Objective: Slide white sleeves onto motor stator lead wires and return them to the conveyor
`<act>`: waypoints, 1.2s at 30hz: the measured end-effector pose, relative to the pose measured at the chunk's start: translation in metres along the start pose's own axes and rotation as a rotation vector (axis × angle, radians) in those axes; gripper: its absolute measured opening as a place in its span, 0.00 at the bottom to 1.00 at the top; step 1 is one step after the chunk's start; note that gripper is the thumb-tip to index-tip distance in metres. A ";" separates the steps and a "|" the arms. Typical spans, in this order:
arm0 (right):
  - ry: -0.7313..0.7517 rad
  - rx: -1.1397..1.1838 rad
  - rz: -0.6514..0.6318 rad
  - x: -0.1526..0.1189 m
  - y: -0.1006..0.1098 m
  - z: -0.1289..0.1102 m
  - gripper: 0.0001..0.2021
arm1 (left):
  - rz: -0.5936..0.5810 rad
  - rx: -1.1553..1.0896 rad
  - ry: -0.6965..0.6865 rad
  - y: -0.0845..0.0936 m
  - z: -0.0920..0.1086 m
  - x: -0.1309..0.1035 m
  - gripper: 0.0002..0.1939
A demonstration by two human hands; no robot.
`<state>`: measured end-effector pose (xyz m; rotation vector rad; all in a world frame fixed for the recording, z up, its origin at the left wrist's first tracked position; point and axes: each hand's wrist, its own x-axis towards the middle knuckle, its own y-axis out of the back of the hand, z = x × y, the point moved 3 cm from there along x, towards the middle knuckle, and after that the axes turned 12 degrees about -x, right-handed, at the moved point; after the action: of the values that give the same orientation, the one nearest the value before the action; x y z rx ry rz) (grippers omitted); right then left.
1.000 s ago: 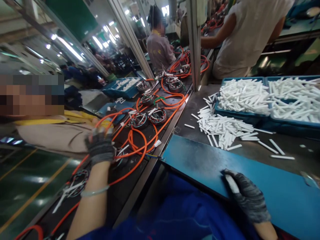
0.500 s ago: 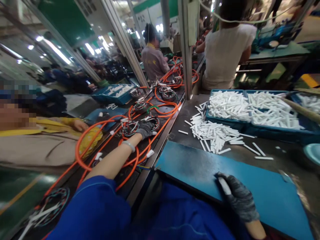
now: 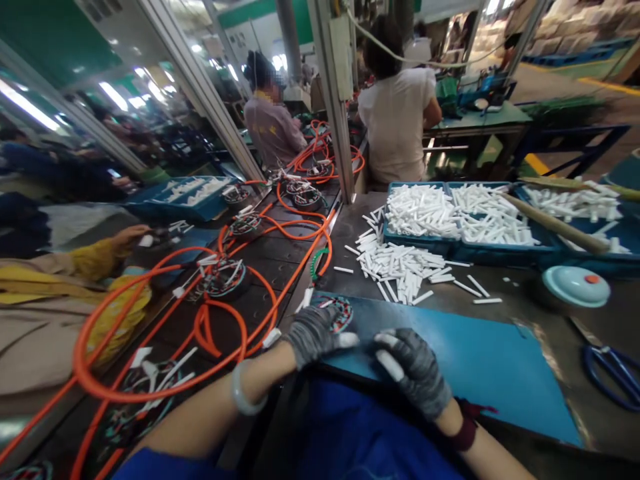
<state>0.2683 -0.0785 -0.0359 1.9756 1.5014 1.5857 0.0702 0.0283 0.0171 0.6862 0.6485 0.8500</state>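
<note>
My left hand, in a grey glove with white fingertips, grips a round wire-wound part, seemingly a motor stator, at the left end of a blue mat. Its fingers hide much of the part. Red and teal leads show on it, and an orange cable with a green tie reaches it. Over the mat, just right of the part, my right hand is half curled in a similar glove. Its white-tipped thumb and finger are apart, with nothing visible between them.
More wired parts and looping orange cables cover the bench at left. White tubes lie heaped before blue bins. A lidded bowl and scissors sit right. A co-worker's sleeve is across the bench.
My left hand has drawn a wired part from the bench onto the blue mat. My right hand has come left towards it. The head view has turned right.
</note>
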 end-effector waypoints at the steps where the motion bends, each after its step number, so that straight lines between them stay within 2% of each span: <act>1: 0.072 -0.008 0.014 0.008 -0.004 -0.007 0.12 | -0.033 -0.071 -0.054 -0.010 0.009 0.000 0.26; 3: 0.148 -0.075 0.061 0.016 -0.010 -0.013 0.16 | -0.079 -0.301 -0.236 -0.013 0.020 -0.003 0.25; 5: 0.138 -0.150 0.100 0.015 -0.013 -0.010 0.19 | -0.018 -0.457 -0.447 0.006 0.014 -0.006 0.20; 7: 0.126 -0.177 0.090 0.010 -0.014 -0.007 0.20 | 0.201 -0.427 -0.547 0.035 -0.008 -0.001 0.15; 9: 0.149 -0.166 0.027 0.006 -0.019 -0.009 0.22 | 0.549 -0.225 -0.486 0.056 -0.038 0.014 0.17; 10: 0.164 -0.162 -0.011 0.005 -0.022 -0.013 0.23 | 0.540 -0.069 -0.474 0.056 -0.049 0.026 0.21; 12: 0.163 -0.154 -0.079 0.007 -0.032 -0.022 0.21 | 0.335 0.175 -0.533 0.038 -0.062 0.053 0.25; 14: 0.112 -0.121 -0.094 0.012 -0.040 -0.026 0.17 | 0.102 0.361 -0.597 0.012 -0.065 0.072 0.26; 15: 0.080 -0.084 -0.082 0.014 -0.042 -0.026 0.14 | 0.023 0.428 -0.610 0.001 -0.064 0.077 0.25; 17: 0.022 0.000 -0.045 0.018 -0.042 -0.021 0.13 | -0.051 0.508 -0.569 -0.009 -0.056 0.076 0.24; 19: -0.041 0.036 -0.007 0.020 -0.036 -0.009 0.15 | -0.100 0.495 -0.470 -0.005 -0.044 0.061 0.26; 22: -0.121 0.002 0.010 0.027 -0.024 0.011 0.17 | -0.176 0.313 -0.282 0.016 -0.027 0.023 0.33; 25: -0.097 -0.045 0.006 0.039 -0.015 0.025 0.16 | -0.200 0.028 -0.202 0.031 -0.013 -0.004 0.33; 27: -0.076 -0.057 0.003 0.047 -0.009 0.030 0.18 | -0.212 -0.227 -0.177 0.029 -0.008 -0.004 0.32; 29: -0.091 -0.031 -0.035 0.053 -0.001 0.036 0.18 | -0.274 -0.486 -0.117 0.020 -0.008 0.006 0.31; 31: -0.131 -0.007 -0.080 0.052 0.012 0.041 0.17 | -0.347 -0.653 -0.058 0.009 -0.010 0.016 0.31; 33: -0.180 -0.043 -0.047 0.044 0.029 0.046 0.17 | -0.381 -0.683 -0.043 0.003 -0.011 0.021 0.32; 36: -0.173 -0.156 0.022 0.026 0.050 0.046 0.15 | -0.363 -0.584 -0.076 0.004 -0.009 0.018 0.32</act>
<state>0.3327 -0.0628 -0.0048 1.9908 1.2562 1.4499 0.0710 0.0480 0.0103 0.0656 0.4054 0.6249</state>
